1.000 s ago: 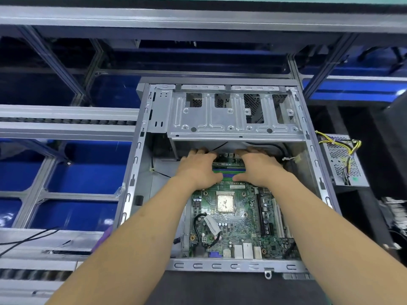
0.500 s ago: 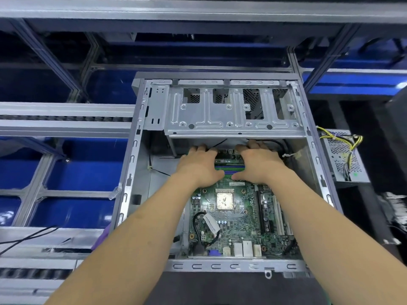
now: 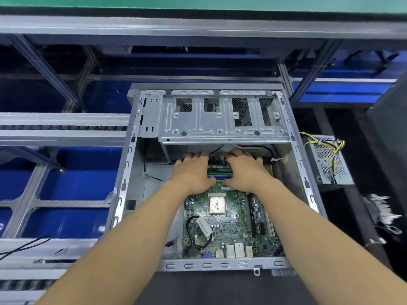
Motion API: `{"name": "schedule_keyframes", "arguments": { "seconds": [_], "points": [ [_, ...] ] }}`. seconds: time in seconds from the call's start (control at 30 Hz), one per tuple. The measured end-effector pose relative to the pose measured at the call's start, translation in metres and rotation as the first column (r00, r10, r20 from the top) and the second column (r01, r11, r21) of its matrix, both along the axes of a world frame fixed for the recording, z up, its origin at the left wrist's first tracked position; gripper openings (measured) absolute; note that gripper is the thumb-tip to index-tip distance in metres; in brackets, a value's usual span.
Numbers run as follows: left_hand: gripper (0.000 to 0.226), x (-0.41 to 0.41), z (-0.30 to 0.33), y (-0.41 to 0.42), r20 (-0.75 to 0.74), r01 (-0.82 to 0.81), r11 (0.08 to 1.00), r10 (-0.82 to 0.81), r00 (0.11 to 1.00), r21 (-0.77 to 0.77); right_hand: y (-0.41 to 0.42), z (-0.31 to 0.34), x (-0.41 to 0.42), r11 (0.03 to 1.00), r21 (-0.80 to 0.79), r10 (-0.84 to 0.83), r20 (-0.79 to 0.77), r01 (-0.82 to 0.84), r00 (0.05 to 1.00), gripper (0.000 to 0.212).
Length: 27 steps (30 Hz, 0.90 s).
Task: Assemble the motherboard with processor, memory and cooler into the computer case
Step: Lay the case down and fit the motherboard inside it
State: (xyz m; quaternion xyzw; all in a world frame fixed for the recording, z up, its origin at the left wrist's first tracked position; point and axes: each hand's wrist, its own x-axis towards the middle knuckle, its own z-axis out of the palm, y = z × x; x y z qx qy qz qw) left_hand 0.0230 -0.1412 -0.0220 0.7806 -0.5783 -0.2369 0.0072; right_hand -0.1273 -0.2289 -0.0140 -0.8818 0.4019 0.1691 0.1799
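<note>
An open grey computer case (image 3: 123, 190) lies on its side in front of me, with a green motherboard (image 3: 233, 230) inside it. The processor (image 3: 217, 205) sits bare in its socket at the board's middle, smeared with paste. Green and blue memory slots (image 3: 220, 174) show between my hands at the board's far end. My left hand (image 3: 191, 172) and my right hand (image 3: 247, 170) lie palm down over the ends of those slots. Their fingertips reach under the drive cage (image 3: 222, 119) and are partly hidden. No cooler is in view.
A grey power supply (image 3: 328, 159) with yellow and black wires lies right of the case. A bundle of white ties (image 3: 381, 210) lies further right. Roller rails (image 3: 61, 128) and blue bins (image 3: 72, 175) are to the left. A black cable (image 3: 22, 247) crosses the near left rail.
Both hands stay over the memory slots at the far end of the board. Only my head has shifted slightly, so the case sits a little differently in view.
</note>
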Motion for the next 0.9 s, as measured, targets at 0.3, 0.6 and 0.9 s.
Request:
{"name": "schedule_keyframes", "arguments": {
  "seconds": [0.3,0.6,0.9],
  "points": [
    [0.08,0.002,-0.001,0.003,-0.007,-0.016,0.999,0.016,1.0,-0.032,0.0,0.007,-0.011,0.996,0.004,-0.09,-0.023,0.09,0.996,0.101],
    [0.069,0.019,0.006,0.009,0.06,-0.186,0.979,0.181,0.982,0.083,0.012,0.029,-0.022,0.998,-0.055,-0.036,-0.16,0.028,0.986,0.062],
    [0.059,-0.002,0.013,0.018,0.131,0.277,0.96,-0.272,0.953,-0.026,0.052,0.032,-0.028,0.974,0.158,-0.123,-0.222,0.16,0.967,0.099]
  ]
}}
